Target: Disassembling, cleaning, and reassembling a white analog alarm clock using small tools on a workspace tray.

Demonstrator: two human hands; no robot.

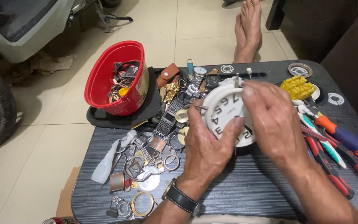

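Two bare hands meet over a dark wood-grain worktop (245,186), both closed on a round white alarm clock (224,110) held tilted just above the surface, its dial with black numerals facing up. Nearest the camera, the left hand (206,147), with a black-strapped wristwatch (181,198) on its wrist, cups the clock from below, thumb pressed along the lower rim. The right hand (272,120) covers the clock's right side, its fingers (249,90) curled over the top edge by the small knob.

Left of the left hand lies a loose scatter of watch cases, rings and metal parts (139,174), with a pale plastic piece (106,161) at its edge. Right of the right hand, pliers with red handles (332,174) lie beside a teal-and-white tool (322,139) and a screwdriver with a blue and orange handle (344,137).

Farther back, metal watch bracelets and watch heads (183,93) pile up just behind the clock. A red bowl (112,79) filled with small parts stands on a black cloth (146,112) at the far left corner. A yellow plastic block (297,87) sits at the far right, near a few rings. Beyond the worktop, bare feet (247,29) rest on the pale tiled floor (187,33).
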